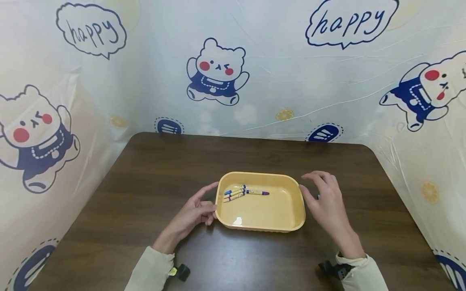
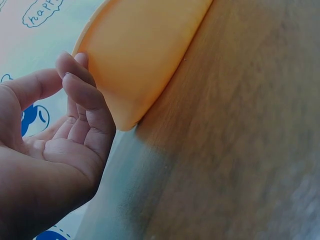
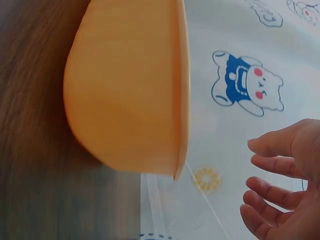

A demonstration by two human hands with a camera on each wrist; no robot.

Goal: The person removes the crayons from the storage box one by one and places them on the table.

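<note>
A yellow rectangular tray (image 1: 263,220) stands on the table with several short crayons (image 1: 236,195) lying in its left half, their wrappers yellow and blue. One crayon with a purple tip (image 1: 257,192) points to the right. At the tray's left end is my left hand (image 1: 194,210), its index finger reaching to the rim and its other fingers loosely bent. In the left wrist view its fingertips (image 2: 75,70) meet the tray's side. My right hand (image 1: 329,202) is raised beside the right end, thumb near the rim. The right wrist view shows its fingers (image 3: 272,192) spread and holding nothing.
The dark brown wooden table (image 1: 174,161) extends around the tray on all sides. Behind and beside it hangs a pale curtain (image 1: 276,81) printed with cartoon bears and lettering. A tiny blue spot (image 1: 318,197) shows beside the right thumb.
</note>
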